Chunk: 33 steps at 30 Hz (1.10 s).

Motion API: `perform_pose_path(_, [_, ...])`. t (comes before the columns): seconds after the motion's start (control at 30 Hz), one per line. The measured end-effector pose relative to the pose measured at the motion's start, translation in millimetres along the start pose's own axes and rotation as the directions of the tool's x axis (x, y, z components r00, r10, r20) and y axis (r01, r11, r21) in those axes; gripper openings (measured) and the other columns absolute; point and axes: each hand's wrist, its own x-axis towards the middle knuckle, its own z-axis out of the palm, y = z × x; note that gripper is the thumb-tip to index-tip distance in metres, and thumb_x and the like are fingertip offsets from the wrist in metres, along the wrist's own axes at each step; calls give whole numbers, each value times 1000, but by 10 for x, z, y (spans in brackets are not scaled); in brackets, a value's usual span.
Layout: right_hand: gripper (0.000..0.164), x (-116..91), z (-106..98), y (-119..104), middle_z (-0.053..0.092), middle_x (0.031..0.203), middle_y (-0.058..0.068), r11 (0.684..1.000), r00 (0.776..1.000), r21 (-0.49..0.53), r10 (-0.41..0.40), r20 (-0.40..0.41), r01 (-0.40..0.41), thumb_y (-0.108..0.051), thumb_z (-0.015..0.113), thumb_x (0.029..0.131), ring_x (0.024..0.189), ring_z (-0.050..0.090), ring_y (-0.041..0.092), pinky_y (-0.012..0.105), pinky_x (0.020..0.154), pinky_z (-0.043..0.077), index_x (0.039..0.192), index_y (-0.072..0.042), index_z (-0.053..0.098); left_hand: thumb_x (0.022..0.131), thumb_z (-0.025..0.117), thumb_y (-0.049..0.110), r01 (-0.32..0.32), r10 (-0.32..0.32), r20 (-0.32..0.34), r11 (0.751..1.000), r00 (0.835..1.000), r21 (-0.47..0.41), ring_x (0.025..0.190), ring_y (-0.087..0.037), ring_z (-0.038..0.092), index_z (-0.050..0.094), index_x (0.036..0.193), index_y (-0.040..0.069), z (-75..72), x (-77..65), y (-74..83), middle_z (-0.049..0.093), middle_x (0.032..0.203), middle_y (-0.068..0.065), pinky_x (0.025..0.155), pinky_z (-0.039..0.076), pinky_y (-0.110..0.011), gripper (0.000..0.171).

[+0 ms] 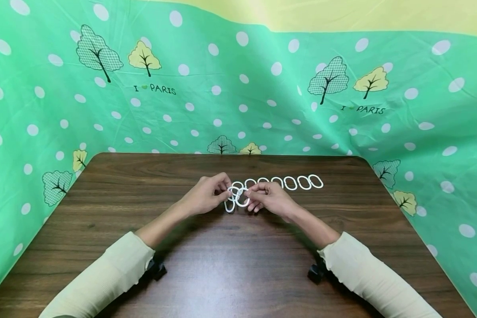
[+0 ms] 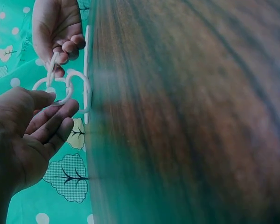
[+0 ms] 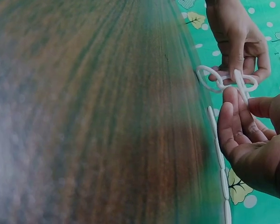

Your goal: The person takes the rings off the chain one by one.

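Near the far side of the table, my left hand (image 1: 206, 195) pinches a white oval chain link between thumb and fingers. A second white link (image 1: 230, 211) hangs from it, tilted down; in the right wrist view this hanging link (image 3: 199, 78) loops through the pinched one. My right hand (image 1: 276, 201) pinches another white link (image 1: 243, 206) by its right side. In the left wrist view, that right-hand link (image 2: 51, 74) stands upright, crossing the left-hand link. In the right wrist view the link (image 3: 241, 84) overlaps the same one, right at the left fingertips.
Behind my hands, a row of several white links (image 1: 292, 189) lies on the dark wooden table (image 1: 238, 265), stretching rightward. A green dotted cloth (image 1: 206, 106) with printed trees hangs around the table's back and sides. Black wrist cameras show below both pale sleeves (image 1: 107, 267).
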Motion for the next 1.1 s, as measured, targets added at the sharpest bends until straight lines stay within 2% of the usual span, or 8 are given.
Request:
perform_pose_path(0.4, [33,-1,-32,-41,82,86,5,1000,1000,14,13,-12,-13,-8,71,110,72,77,12,26,70,65,129,18,70,101,82,5,-43,40,-51,998,998,-43,92,-20,80,72,110,4,-37,-13,0,83,98,-9,88,67,-38,13])
perform_pose_path(0.83, [34,-8,-93,-18,81,86,2,1000,1000,-8,-1,-2,1,-8,69,111,74,77,12,24,70,64,132,19,68,101,83,5,-15,11,-51,998,999,-67,92,-19,80,72,112,1,-62,-36,-18,83,98,-9,87,65,-37,16])
perform_pose_path(1.1, [33,-62,-211,18,80,88,10,999,1000,-36,16,-14,-17,-11,70,111,76,77,14,26,71,65,131,16,70,101,83,6,8,-12,-44,996,999,-88,93,-18,81,73,112,2,-65,-41,-30,83,99,-8,89,66,-39,15])
